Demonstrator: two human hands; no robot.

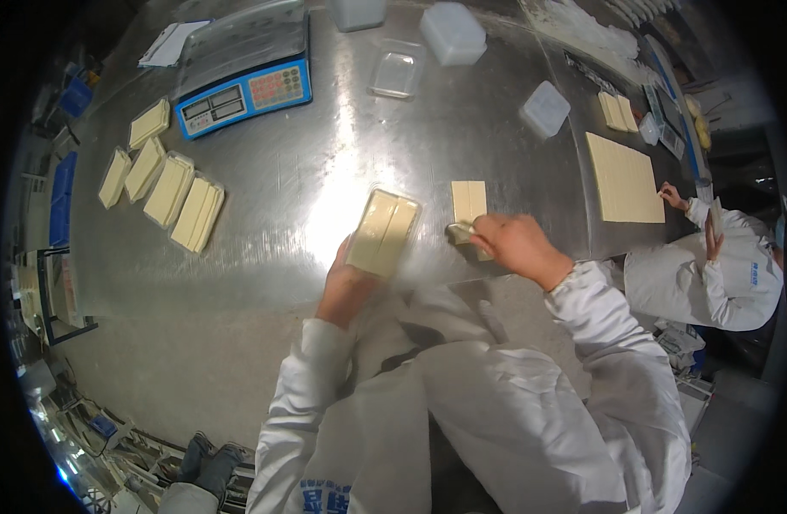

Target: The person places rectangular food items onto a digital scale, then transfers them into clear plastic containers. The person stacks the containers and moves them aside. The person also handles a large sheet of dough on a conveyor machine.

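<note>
My left hand (350, 283) holds a clear plastic tray (416, 221) tilted above the steel table's near edge. Two pale yellow slabs (382, 225) lie side by side in this tray. My right hand (519, 245) is closed around a small flat tool (459, 230), blurred and partly covered by the fingers. That tool overlaps the near part of two pale yellow strips (469, 200), which lie flat on the table. Part of the strips is hidden under my right hand.
A blue digital scale (246, 96) stands at the back left, near several filled trays (169, 189). Stacked tubs (454, 32) and a single clear tray (393, 74) are at the back. A co-worker (702, 276) reaches toward a large yellow slab (625, 180) at right.
</note>
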